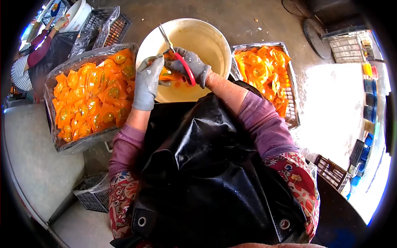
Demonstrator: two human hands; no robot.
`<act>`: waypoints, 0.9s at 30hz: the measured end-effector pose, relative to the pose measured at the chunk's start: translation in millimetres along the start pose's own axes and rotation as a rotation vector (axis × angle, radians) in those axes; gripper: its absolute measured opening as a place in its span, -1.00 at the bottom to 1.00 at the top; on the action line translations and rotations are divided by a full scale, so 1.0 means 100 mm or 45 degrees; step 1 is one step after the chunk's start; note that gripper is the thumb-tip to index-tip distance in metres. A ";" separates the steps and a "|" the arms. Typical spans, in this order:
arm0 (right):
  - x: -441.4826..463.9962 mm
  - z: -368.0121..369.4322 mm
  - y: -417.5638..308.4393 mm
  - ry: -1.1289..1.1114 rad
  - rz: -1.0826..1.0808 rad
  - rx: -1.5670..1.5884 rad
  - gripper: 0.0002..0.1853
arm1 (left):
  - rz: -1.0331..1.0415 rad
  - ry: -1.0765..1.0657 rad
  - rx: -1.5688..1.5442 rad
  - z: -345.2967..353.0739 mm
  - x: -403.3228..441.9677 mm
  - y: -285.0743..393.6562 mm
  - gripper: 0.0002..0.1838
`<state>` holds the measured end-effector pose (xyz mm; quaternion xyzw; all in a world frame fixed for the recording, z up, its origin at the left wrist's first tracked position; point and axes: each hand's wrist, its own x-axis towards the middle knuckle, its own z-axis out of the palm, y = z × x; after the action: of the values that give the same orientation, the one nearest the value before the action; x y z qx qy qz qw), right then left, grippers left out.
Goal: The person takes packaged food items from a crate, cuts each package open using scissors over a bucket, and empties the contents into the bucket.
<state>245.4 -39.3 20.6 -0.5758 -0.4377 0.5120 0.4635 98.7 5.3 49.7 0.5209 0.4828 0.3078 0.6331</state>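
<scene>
My left hand (147, 82), in a grey glove, is closed with its fingertips at an orange packet (168, 75) between the two hands. My right hand (191, 66), gloved the same way, is closed around red-handled scissors (187, 71). The blades point up and to the left, away from me, and look slightly apart. Part of the packet is hidden behind the fingers. Both hands are over the near part of a large pale bucket (225, 49). Some small orange-red bits lie inside it, below the hands.
On the left stands a lined crate (50, 78) full of orange packets (93, 93). Another crate (292, 103) on the right holds more packets (264, 70). A black apron (206, 165) covers my lap. At the far left, a co-worker's gloved hand (62, 22) is by a white bucket (78, 16).
</scene>
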 end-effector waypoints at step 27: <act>-0.08 0.07 -0.12 -0.422 0.462 -0.098 -0.46 | 0.210 0.588 -0.144 -0.28 0.33 -0.12 -0.77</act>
<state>237.0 -44.1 33.7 -0.5703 -0.4163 0.6572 0.2638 82.3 41.9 28.9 0.4382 0.5526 0.4957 0.5068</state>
